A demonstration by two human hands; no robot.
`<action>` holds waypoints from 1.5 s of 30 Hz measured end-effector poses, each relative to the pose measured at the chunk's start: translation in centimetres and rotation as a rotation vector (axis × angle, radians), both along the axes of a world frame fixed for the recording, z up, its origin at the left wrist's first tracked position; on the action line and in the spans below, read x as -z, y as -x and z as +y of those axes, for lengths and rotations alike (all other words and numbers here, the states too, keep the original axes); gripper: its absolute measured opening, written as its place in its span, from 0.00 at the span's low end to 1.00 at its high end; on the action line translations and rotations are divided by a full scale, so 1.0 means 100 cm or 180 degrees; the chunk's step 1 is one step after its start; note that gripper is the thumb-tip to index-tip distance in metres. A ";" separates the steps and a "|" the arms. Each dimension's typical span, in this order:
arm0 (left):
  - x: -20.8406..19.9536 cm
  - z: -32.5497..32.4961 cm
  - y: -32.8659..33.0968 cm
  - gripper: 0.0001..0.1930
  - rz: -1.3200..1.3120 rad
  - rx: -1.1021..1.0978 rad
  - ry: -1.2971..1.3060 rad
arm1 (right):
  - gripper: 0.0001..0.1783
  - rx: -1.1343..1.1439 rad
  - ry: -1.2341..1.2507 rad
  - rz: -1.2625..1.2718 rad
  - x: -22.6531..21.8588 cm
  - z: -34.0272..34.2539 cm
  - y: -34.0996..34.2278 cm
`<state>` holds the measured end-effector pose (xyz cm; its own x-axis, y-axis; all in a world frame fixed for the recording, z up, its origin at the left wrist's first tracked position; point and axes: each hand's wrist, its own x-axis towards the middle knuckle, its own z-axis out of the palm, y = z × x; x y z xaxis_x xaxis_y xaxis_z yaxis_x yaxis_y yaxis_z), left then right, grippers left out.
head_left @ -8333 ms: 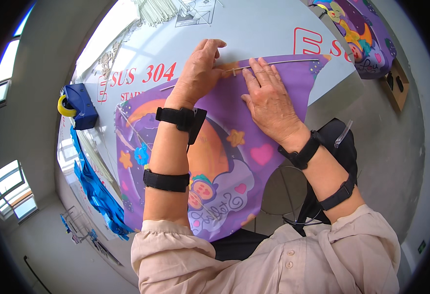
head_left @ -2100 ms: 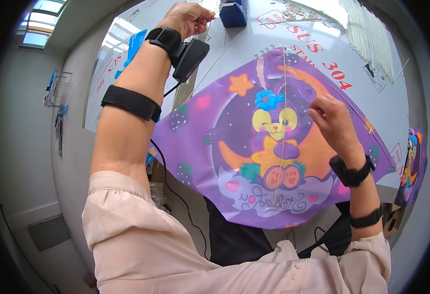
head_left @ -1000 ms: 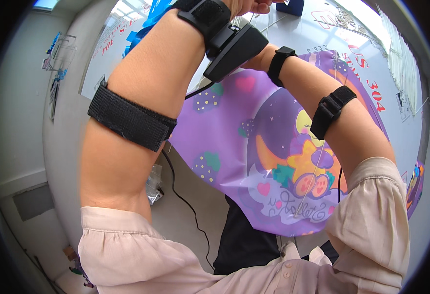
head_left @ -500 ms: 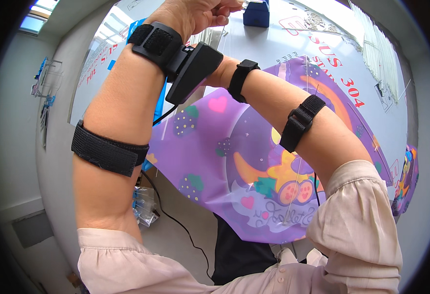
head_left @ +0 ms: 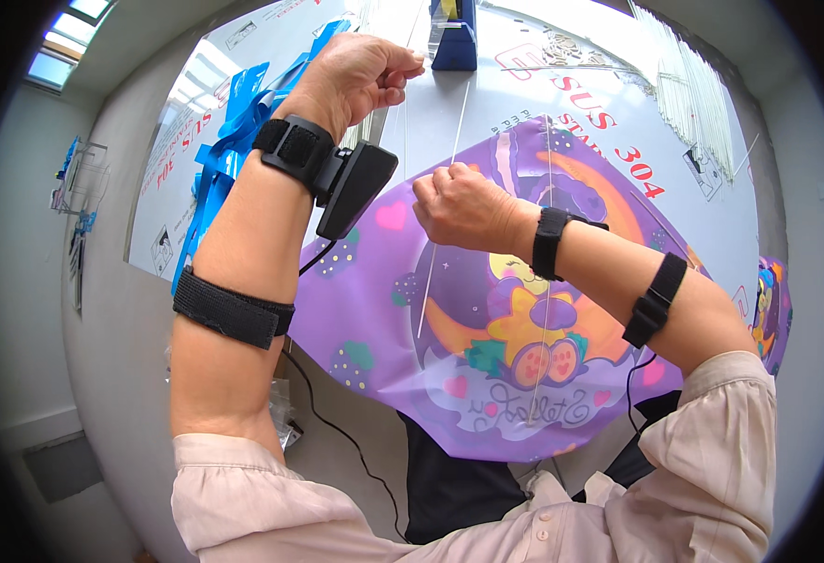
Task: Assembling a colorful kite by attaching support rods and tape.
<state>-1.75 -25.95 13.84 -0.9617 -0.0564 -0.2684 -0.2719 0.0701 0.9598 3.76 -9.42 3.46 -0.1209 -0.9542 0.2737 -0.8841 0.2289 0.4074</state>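
Observation:
My right hand [head_left: 463,206] is closed around a thin white rod [head_left: 424,291], which slants over the purple printed fabric [head_left: 374,310]. The rod's far end points toward a dark blue tape dispenser [head_left: 455,47] at the top of the view. My left hand [head_left: 367,77] is raised just left of the dispenser, thumb and fingers pinched together. Whatever they may hold is too small to make out. The fabric carries cartoon moons, hearts and berries and hangs over the near table edge onto my lap. Another thin rod [head_left: 548,281] runs down its middle.
Blue strips [head_left: 234,141] lie on the table left of my left forearm. Bundled white rods [head_left: 703,94] and a pile of small pale pieces [head_left: 569,49] sit at the far right. A black cable [head_left: 337,432] trails below my left arm.
My right hand has come out from behind my left forearm, and the white rod in it now shows over the fabric. My left hand stays pinched near the dispenser. The view has shifted somewhat.

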 end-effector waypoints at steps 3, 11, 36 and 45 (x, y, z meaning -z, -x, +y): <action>0.005 0.007 -0.005 0.04 -0.0006 -0.0099 0.0014 | 0.06 0.0115 -0.0183 -0.0050 0.016 0.004 0.016; 0.024 0.006 -0.013 0.04 -0.0183 -0.0264 -0.0067 | 0.05 -0.0096 -0.0472 -0.0205 0.029 -0.001 0.029; 0.055 0.024 -0.077 0.07 -0.0525 -0.0725 -0.0259 | 0.17 0.1721 0.0845 -0.2898 0.024 0.044 0.014; 0.062 0.028 -0.134 0.06 -0.0309 -0.0715 -0.0605 | 0.16 0.1910 0.0670 -0.2960 0.017 0.037 0.022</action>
